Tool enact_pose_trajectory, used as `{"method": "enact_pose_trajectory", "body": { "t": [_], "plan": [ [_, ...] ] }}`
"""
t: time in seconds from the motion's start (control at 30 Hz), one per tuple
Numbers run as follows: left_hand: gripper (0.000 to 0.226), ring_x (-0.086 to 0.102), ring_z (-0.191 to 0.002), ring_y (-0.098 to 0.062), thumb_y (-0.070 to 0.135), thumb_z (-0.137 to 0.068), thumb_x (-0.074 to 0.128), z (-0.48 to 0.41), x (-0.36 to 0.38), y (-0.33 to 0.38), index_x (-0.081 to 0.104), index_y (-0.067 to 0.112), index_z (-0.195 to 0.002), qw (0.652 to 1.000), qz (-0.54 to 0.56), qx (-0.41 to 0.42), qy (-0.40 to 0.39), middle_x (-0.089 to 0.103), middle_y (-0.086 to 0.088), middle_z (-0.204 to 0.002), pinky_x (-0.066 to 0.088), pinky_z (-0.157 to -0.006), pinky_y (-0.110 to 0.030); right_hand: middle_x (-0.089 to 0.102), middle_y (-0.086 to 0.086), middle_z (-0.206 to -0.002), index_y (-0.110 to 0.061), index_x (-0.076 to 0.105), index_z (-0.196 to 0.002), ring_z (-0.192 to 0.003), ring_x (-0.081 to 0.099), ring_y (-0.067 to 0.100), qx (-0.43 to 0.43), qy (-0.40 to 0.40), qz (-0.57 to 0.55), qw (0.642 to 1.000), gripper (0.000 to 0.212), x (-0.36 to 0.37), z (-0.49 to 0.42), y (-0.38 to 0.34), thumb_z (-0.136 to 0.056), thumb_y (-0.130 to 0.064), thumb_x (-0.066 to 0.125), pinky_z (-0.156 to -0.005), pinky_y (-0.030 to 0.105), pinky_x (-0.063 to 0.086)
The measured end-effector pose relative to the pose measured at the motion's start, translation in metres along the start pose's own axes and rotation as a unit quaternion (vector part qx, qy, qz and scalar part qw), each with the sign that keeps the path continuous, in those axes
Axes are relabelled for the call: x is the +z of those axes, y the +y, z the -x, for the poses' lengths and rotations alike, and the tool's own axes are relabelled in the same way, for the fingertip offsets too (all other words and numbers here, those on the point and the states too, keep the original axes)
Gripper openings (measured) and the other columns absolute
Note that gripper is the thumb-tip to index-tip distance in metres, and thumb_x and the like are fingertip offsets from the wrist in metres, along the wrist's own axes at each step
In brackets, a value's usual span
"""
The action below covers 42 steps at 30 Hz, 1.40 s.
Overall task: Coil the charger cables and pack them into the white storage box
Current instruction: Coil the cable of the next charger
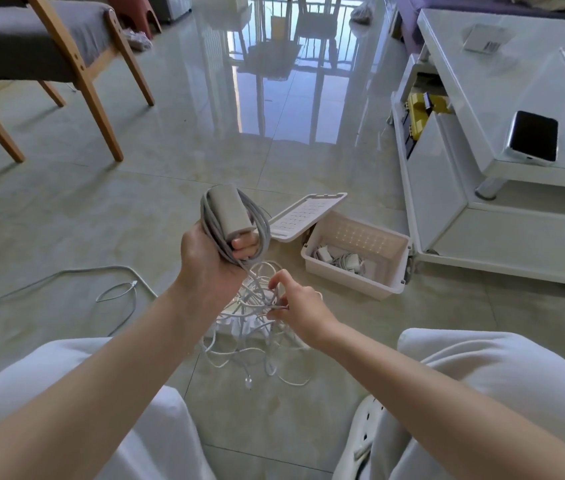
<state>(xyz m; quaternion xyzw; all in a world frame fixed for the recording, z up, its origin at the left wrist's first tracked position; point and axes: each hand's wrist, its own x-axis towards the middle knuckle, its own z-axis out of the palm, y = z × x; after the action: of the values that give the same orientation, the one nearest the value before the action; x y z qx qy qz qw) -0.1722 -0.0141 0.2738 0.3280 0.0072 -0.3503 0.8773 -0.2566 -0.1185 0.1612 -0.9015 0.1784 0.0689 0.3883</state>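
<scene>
We note the left hand [206, 261] raised above the floor, fingers curled round a grey charger brick [231, 213]. The brick stands upright out of the top of the fist. A grey cable coil [262, 225] is wound lengthwise round the brick, its loops passing over the top and down both sides, and the lower ends of the loops are trapped under the curled fingers. One strand runs from beneath the fist down toward the right hand [300, 303].

The right hand sits lower and to the right, near the left wrist. Its thumb and forefinger are pressed together on a thin white strand. The remaining fingers are bent above the pinch point.

Directly beneath both hands, a tangled cable pile [239, 351] lies on the tiled floor between the knees. The pinched strand belongs to this pile or to the coil's free end. We cannot tell which.

The white storage box [354, 282] rests on the floor to the right of the hands, apart from the pile. Its lid [305, 216] is off and lies against the box's far left corner. Packed chargers [338, 261] lie in the left part of the box.

A loose cable [49, 277] trails across the floor to the left. A phone [532, 136] lies on the white table [516, 81] at the right. A wooden chair [76, 64] stands at the upper left.
</scene>
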Motion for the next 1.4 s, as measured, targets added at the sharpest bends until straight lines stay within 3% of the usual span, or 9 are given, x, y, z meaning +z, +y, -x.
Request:
{"method": "enact_pose_trajectory", "body": {
  "t": [0.2, 0.37, 0.53, 0.73, 0.83, 1.0, 1.1, 1.23, 1.4],
  "plan": [
    [0.013, 0.038, -0.037, -0.007, 0.016, -0.076, 0.038, -0.002, 0.003, 0.016, 0.046, 0.007, -0.076, 0.999, -0.009, 0.029, -0.030, 0.052, -0.003, -0.061, 0.027, -0.034, -0.012, 0.037, 0.006, -0.126, -0.023, 0.037, -0.136, -0.117, 0.035, 0.022, -0.090, 0.006, 0.207, 0.974, 0.068, 0.000, 0.001, -0.007, -0.076, -0.003, 0.063, -0.095, 0.030, 0.033],
    [0.013, 0.036, -0.032, -0.006, 0.016, -0.074, 0.037, -0.004, 0.009, 0.007, 0.044, 0.006, -0.072, 1.000, 0.015, -0.014, -0.022, 0.050, -0.003, -0.052, 0.023, -0.031, -0.012, 0.043, 0.008, -0.133, -0.005, 0.033, -0.135, -0.125, 0.040, 0.016, -0.163, 0.068, -0.082, 0.981, 0.061, -0.007, 0.016, -0.044, -0.085, -0.016, 0.065, -0.109, 0.026, 0.031],
    [0.035, 0.036, -0.031, -0.006, 0.015, -0.092, 0.027, -0.002, 0.009, 0.008, 0.051, 0.004, -0.068, 0.997, 0.055, -0.051, -0.006, 0.046, -0.004, -0.056, 0.025, -0.029, -0.012, 0.066, 0.003, -0.096, -0.002, 0.057, -0.109, -0.094, 0.062, 0.018, -0.200, 0.109, -0.159, 0.961, 0.018, -0.021, 0.009, -0.053, -0.095, -0.010, 0.049, -0.090, 0.035, 0.048],
    [0.036, 0.033, -0.030, -0.007, 0.016, -0.095, 0.024, -0.001, 0.005, 0.030, 0.050, 0.006, -0.072, 0.994, -0.081, -0.073, -0.025, 0.047, -0.007, -0.066, 0.023, -0.027, -0.012, 0.053, -0.014, -0.064, -0.009, 0.064, -0.084, -0.057, 0.047, 0.005, -0.238, 0.026, -0.079, 0.968, 0.020, -0.047, 0.004, -0.045, -0.095, -0.020, 0.052, -0.059, 0.014, 0.038],
    [0.036, 0.033, -0.027, -0.009, 0.017, -0.096, 0.022, 0.005, 0.004, 0.037, 0.051, 0.005, -0.078, 0.969, -0.223, -0.093, -0.050, 0.045, -0.012, -0.073, 0.019, -0.032, -0.010, 0.061, -0.003, -0.070, -0.007, 0.066, -0.083, -0.057, 0.047, 0.008, -0.243, -0.007, -0.059, 0.968, 0.022, -0.057, 0.002, -0.042, -0.092, -0.025, 0.055, -0.058, 0.019, 0.039],
    [0.041, 0.036, -0.025, -0.013, 0.026, -0.097, 0.029, 0.020, 0.005, 0.039, 0.058, 0.001, -0.083, 0.924, -0.349, -0.141, -0.070, 0.050, -0.015, -0.067, 0.023, -0.027, -0.009, 0.065, 0.007, -0.101, -0.005, 0.063, -0.103, -0.096, 0.058, 0.020, -0.237, -0.028, 0.038, 0.970, 0.052, -0.061, -0.001, -0.036, -0.089, -0.049, 0.039, -0.088, 0.037, 0.047],
    [0.040, 0.037, -0.028, -0.012, 0.042, -0.087, 0.042, 0.024, 0.007, 0.044, 0.061, 0.007, -0.079, 0.887, -0.431, -0.157, -0.050, 0.049, -0.005, -0.048, 0.024, -0.028, -0.010, 0.065, 0.007, -0.091, -0.003, 0.061, -0.100, -0.082, 0.062, 0.023, -0.222, -0.022, 0.055, 0.973, 0.044, -0.063, -0.005, -0.032, -0.093, -0.042, 0.041, -0.077, 0.037, 0.050],
    [0.042, 0.039, -0.037, -0.015, 0.055, -0.070, 0.047, 0.024, 0.005, 0.050, 0.069, 0.019, -0.069, 0.826, -0.530, -0.179, -0.074, 0.051, -0.001, -0.049, 0.028, -0.035, -0.015, 0.057, -0.001, -0.064, -0.006, 0.065, -0.084, -0.054, 0.048, 0.014, -0.250, 0.081, 0.087, 0.961, 0.059, -0.070, -0.006, -0.039, -0.080, -0.060, 0.041, -0.054, 0.024, 0.043],
    [0.037, 0.044, -0.030, -0.010, 0.045, -0.090, 0.039, 0.018, 0.005, 0.051, 0.059, 0.014, -0.083, 0.801, -0.564, -0.185, -0.074, 0.053, 0.001, -0.044, 0.028, -0.032, -0.014, 0.057, 0.000, -0.078, -0.009, 0.056, -0.078, -0.072, 0.050, 0.017, -0.193, 0.018, 0.108, 0.975, 0.035, -0.081, -0.010, -0.041, -0.092, -0.038, 0.043, -0.063, 0.023, 0.033]
  ]
}}
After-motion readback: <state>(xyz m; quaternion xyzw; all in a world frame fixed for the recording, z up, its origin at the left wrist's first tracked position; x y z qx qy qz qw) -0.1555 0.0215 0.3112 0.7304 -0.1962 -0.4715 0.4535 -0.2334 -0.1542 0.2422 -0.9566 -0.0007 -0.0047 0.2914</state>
